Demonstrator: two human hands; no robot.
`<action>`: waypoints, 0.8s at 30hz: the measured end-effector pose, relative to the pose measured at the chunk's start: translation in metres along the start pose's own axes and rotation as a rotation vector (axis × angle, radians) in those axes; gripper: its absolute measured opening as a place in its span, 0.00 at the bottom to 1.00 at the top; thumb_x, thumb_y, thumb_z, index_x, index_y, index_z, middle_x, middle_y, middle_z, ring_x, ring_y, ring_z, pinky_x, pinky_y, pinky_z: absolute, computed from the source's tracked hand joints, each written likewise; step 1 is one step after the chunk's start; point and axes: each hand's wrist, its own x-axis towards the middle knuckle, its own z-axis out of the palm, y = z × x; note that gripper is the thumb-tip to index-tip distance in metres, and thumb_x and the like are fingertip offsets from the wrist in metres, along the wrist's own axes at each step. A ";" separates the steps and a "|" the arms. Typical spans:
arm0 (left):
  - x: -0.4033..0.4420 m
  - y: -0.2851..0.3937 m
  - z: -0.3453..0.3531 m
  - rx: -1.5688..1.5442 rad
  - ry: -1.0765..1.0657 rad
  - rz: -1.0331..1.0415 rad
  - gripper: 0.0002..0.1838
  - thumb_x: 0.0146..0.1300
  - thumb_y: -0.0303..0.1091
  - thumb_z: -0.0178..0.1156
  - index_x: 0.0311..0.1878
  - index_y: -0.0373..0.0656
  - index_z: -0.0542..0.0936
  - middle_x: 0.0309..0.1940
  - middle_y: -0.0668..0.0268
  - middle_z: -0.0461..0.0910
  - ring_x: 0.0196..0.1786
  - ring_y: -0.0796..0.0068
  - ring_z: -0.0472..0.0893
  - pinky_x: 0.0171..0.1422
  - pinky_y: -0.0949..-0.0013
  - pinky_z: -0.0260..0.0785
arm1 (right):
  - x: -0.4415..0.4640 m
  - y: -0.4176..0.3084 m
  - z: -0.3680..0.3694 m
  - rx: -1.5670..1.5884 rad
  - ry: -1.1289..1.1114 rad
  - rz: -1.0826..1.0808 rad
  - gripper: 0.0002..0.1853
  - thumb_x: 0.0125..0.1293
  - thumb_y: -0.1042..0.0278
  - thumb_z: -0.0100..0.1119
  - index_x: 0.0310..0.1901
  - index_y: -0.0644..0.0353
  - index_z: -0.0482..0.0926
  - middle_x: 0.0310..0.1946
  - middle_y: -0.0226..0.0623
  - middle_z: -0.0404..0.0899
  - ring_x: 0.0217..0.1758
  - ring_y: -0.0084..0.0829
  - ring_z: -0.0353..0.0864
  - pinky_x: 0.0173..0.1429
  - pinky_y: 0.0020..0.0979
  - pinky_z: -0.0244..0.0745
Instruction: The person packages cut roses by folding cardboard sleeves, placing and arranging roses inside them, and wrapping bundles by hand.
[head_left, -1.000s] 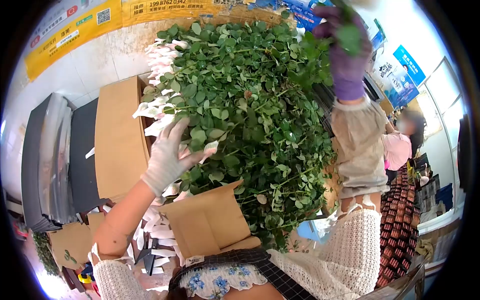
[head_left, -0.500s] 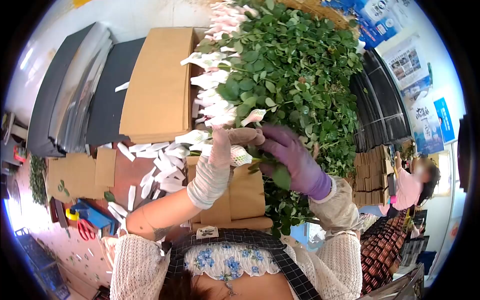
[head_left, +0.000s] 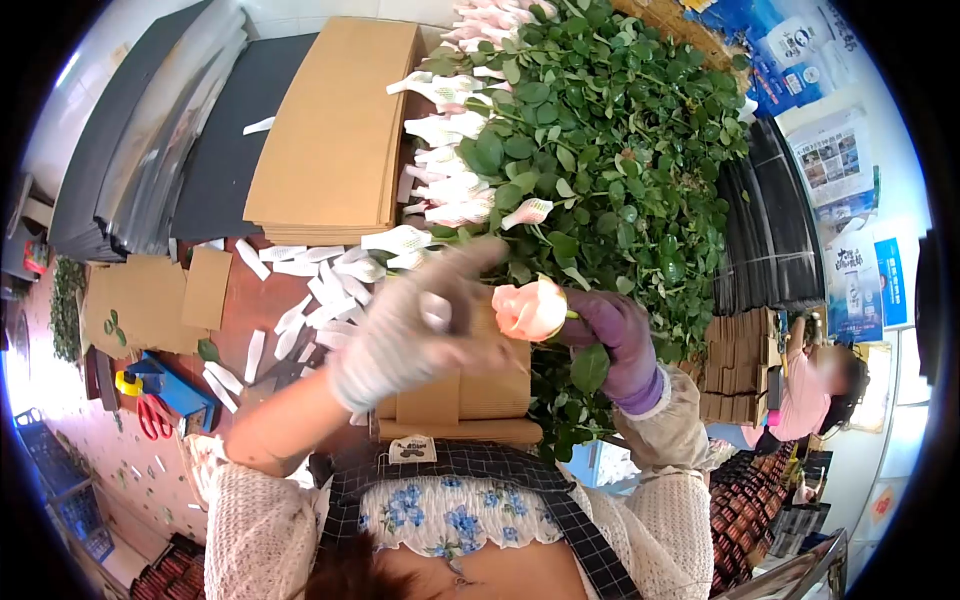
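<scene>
A pink rose [head_left: 530,309] with an uncovered bloom points left. My right hand [head_left: 612,335], in a purple glove, is closed around its stem just behind the bloom; a leaf [head_left: 590,368] hangs below the fingers. Left of the bloom is my left hand [head_left: 400,335] in a pale glove, its thumb and fingers apart and blurred by motion. A small whitish patch shows among those fingers; I cannot make out what it is. Behind my hands lie roses in white net sleeves [head_left: 460,212], stacked with their leafy stems [head_left: 620,150] to the right.
Loose white sleeves [head_left: 325,300] are scattered left of my hands. Cardboard sheets [head_left: 325,130] and dark sheets [head_left: 215,140] are stacked behind. Red-handled scissors [head_left: 154,415] lie by a blue box [head_left: 180,395]. More dark sheets [head_left: 765,220] stand right. A person in pink [head_left: 805,390] is farther right.
A net-covered bud showed between my hands before; now an uncovered pink rose is there. My left hand has moved left and its fingers have spread. My right hand stays closed.
</scene>
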 end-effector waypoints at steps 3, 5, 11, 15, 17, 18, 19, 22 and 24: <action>0.002 0.004 0.031 0.001 -0.052 -0.019 0.39 0.49 0.35 0.76 0.65 0.38 0.70 0.47 0.66 0.81 0.46 0.81 0.80 0.50 0.75 0.74 | 0.005 -0.005 0.006 0.005 0.013 -0.050 0.25 0.51 0.77 0.61 0.55 0.62 0.74 0.34 0.40 0.82 0.27 0.37 0.80 0.32 0.31 0.74; 0.006 0.005 0.034 0.075 -0.106 0.051 0.39 0.48 0.34 0.77 0.64 0.39 0.70 0.49 0.65 0.81 0.48 0.80 0.80 0.52 0.74 0.74 | -0.010 0.002 0.011 0.235 0.019 0.039 0.25 0.52 0.81 0.59 0.55 0.63 0.73 0.40 0.43 0.83 0.30 0.36 0.81 0.34 0.33 0.75; -0.006 0.040 -0.009 0.533 -0.049 -0.086 0.48 0.38 0.37 0.79 0.66 0.42 0.67 0.53 0.56 0.75 0.56 0.65 0.74 0.59 0.63 0.68 | -0.043 -0.008 -0.066 -0.054 0.245 0.220 0.16 0.66 0.71 0.52 0.53 0.67 0.75 0.47 0.47 0.79 0.45 0.38 0.82 0.48 0.37 0.81; -0.032 0.050 -0.060 1.364 0.116 0.208 0.23 0.44 0.33 0.72 0.47 0.45 0.80 0.42 0.58 0.79 0.46 0.55 0.77 0.49 0.59 0.70 | -0.035 -0.090 -0.090 -0.160 0.506 0.462 0.14 0.65 0.79 0.51 0.52 0.69 0.76 0.50 0.50 0.79 0.50 0.40 0.81 0.55 0.38 0.78; -0.048 0.035 -0.054 1.024 -0.127 0.057 0.12 0.50 0.32 0.68 0.39 0.46 0.82 0.36 0.64 0.79 0.44 0.61 0.78 0.50 0.60 0.69 | -0.026 -0.102 -0.068 -0.073 0.273 0.516 0.14 0.61 0.79 0.55 0.50 0.66 0.78 0.48 0.46 0.80 0.49 0.37 0.81 0.53 0.38 0.75; -0.050 0.016 -0.049 0.893 -0.238 0.038 0.10 0.52 0.33 0.66 0.39 0.47 0.82 0.32 0.65 0.80 0.42 0.64 0.79 0.50 0.60 0.69 | -0.024 -0.096 -0.054 -0.014 0.056 0.467 0.15 0.58 0.76 0.59 0.48 0.62 0.78 0.46 0.41 0.81 0.46 0.34 0.81 0.49 0.38 0.74; -0.048 -0.004 -0.041 0.935 -0.334 0.098 0.09 0.53 0.31 0.65 0.39 0.47 0.81 0.31 0.65 0.80 0.37 0.62 0.79 0.46 0.59 0.71 | -0.025 -0.074 -0.053 -0.376 -0.526 0.154 0.15 0.55 0.74 0.61 0.47 0.56 0.78 0.45 0.33 0.81 0.44 0.30 0.79 0.47 0.39 0.70; -0.055 -0.075 -0.042 0.907 -0.421 -0.141 0.09 0.62 0.38 0.58 0.40 0.46 0.82 0.32 0.64 0.80 0.41 0.58 0.78 0.51 0.58 0.70 | -0.040 -0.022 0.054 -0.152 -0.563 0.076 0.16 0.49 0.72 0.63 0.43 0.48 0.79 0.34 0.28 0.77 0.39 0.33 0.77 0.43 0.37 0.67; -0.053 -0.084 -0.044 0.894 -0.475 -0.276 0.12 0.64 0.42 0.56 0.40 0.47 0.82 0.35 0.64 0.80 0.43 0.57 0.78 0.53 0.58 0.69 | -0.055 0.005 0.096 -0.100 -0.655 0.038 0.18 0.48 0.72 0.63 0.44 0.46 0.79 0.34 0.29 0.77 0.40 0.34 0.78 0.45 0.37 0.69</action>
